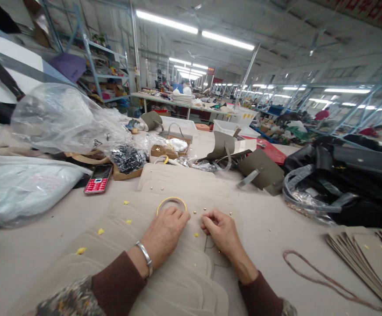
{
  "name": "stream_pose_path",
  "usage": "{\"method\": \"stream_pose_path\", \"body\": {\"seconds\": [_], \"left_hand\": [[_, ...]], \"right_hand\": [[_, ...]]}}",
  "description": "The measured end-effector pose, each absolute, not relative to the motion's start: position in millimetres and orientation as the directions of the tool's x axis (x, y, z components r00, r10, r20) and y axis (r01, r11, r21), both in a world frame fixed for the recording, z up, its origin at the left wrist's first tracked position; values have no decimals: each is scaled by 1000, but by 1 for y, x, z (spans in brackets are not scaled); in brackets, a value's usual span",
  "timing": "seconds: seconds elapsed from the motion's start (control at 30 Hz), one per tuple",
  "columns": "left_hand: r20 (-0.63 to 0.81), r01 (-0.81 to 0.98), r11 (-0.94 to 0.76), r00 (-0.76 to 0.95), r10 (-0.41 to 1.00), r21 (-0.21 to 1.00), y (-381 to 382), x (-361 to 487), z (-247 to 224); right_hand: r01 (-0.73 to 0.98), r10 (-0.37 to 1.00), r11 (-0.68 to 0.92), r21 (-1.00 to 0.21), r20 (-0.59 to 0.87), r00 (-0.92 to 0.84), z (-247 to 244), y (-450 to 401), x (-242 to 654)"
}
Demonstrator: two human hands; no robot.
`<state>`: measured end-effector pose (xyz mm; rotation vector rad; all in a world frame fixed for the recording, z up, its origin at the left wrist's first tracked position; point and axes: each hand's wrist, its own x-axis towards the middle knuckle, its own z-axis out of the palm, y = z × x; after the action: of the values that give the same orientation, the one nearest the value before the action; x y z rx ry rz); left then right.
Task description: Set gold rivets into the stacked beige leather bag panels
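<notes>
My left hand (pixel 167 230), with a metal bracelet at the wrist, is closed over the near side of a roll of yellow tape (pixel 172 199). The hand hides the lower part of the roll. To its right, my right hand (pixel 223 228) is pinched, thumb against fingertips; whatever it holds is too small to make out. Beneath both hands lie overlapping beige bag panels (pixel 177 281). Small yellow tape pieces (pixel 101 231) are stuck along the panels at the left, and another yellow piece (pixel 196 235) sits between my hands. Small metal studs (pixel 195 213) show on the panels near my fingers.
A red-keyed phone (pixel 98 179) and a plastic-wrapped bundle (pixel 29 188) lie at left. Black bags (pixel 348 175) are heaped at right, above a brown cord loop (pixel 322 274) and stacked beige panels (pixel 365 259). Behind are a small cardboard box (pixel 159 150) and olive bag pieces (pixel 259 169).
</notes>
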<state>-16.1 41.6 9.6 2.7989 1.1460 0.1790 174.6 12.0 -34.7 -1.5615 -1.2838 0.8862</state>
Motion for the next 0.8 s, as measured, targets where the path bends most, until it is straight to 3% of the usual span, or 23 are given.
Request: {"method": "stream_pose_path", "body": {"seconds": [0.47, 0.67, 0.8], "left_hand": [[-22, 675, -704, 725, 688, 221, 42, -21, 13], [-118, 679, -719, 734, 669, 148, 30, -27, 12], [-151, 668, -729, 744, 651, 150, 27, -29, 12]], "right_hand": [[259, 986, -45, -965, -1, 166, -39, 11, 180], [255, 985, -40, -966, 4, 172, -34, 11, 181], [272, 984, -178, -946, -164, 74, -22, 3, 180]]}}
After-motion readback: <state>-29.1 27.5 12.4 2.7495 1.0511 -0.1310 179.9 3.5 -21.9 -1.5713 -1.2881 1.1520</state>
